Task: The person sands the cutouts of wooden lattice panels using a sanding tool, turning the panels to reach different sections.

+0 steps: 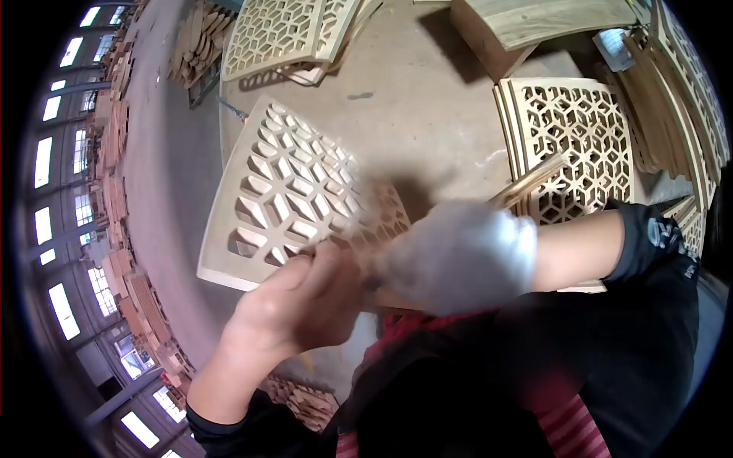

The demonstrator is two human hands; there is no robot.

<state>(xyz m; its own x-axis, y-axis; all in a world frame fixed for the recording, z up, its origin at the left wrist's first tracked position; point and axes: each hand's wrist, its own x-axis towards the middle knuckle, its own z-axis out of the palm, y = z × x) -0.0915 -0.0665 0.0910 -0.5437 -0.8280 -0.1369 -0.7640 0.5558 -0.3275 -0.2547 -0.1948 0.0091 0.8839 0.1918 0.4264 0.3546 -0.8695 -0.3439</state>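
Observation:
A pale wooden lattice panel (263, 183) with diamond-shaped cutouts lies tilted in front of me; its right part is blurred. My left hand (305, 298), bare, is closed at the panel's near edge, fingers curled, and what sits inside them is hidden. Close beside it, over the panel's near right corner, is my right hand (462, 256) in a grey-white glove. Motion smears its fingers. A wooden stick (531, 179) shows beyond the glove, pointing up and right; whether the glove grips it I cannot tell.
More lattice panels (576, 137) are stacked at the right of the worktable (416, 114), with others (286, 34) at the back left. A wooden box-like piece (550, 23) stands at the back right. Curved boards (657, 99) lean at the far right. Wood pieces (200, 42) are piled beyond the table.

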